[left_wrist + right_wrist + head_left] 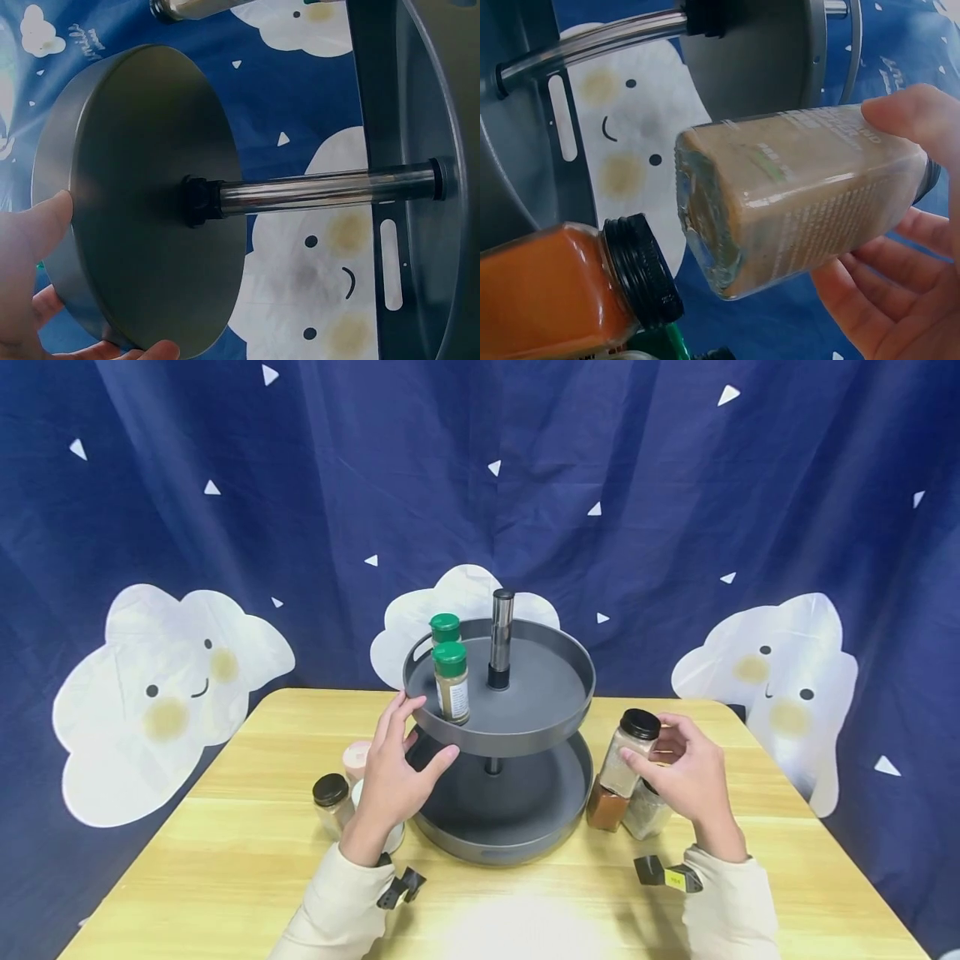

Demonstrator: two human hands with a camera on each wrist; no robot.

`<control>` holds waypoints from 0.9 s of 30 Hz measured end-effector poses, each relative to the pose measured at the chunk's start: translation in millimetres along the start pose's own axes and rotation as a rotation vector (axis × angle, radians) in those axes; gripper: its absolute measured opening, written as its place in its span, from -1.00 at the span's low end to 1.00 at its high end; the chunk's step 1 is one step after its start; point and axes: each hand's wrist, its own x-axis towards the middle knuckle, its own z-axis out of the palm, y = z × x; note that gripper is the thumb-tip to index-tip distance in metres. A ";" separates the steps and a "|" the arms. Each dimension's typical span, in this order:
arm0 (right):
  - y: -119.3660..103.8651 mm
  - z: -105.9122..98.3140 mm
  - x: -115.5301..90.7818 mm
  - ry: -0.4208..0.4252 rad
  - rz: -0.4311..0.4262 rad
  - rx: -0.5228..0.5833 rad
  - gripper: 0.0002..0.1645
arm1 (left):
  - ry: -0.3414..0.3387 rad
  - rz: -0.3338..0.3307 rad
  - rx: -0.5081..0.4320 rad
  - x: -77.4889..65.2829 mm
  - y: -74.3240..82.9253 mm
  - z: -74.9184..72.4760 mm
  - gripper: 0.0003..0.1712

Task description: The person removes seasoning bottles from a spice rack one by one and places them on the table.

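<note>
A dark grey two-tier spice rack (498, 852) stands mid-table with a metal post. My left hand (393, 760) holds the upper tier (161, 202) at its left side, thumb and fingertips spread along the outer wall. My right hand (686, 768) grips a square glass spice jar (802, 195) with a black lid and pale brown contents, raised and tilted to the rack's right. Below it are a jar of orange-red spice (606, 808) and another jar of pale contents (647, 810). Two green-capped spice bottles (452, 689) stand on the upper tier's left side.
Left of the rack, a black-lidded jar (332, 802) and a pink-topped container (356, 758) stand by my left wrist, which partly hides white containers. A blue curtain with cloud prints (480, 485) hangs behind the wooden table (247, 860).
</note>
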 end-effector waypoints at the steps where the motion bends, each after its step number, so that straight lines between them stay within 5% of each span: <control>1: 1.3 -0.2 -0.1 -0.011 -0.008 -0.006 -0.38 | 0.001 -0.001 -0.002 -0.7 0.1 -0.1 -0.20; 27: 1.6 -12.6 -7.9 -0.239 -0.104 -0.016 -0.40 | -0.023 -0.006 -0.012 -1.5 0.6 -1.2 -0.14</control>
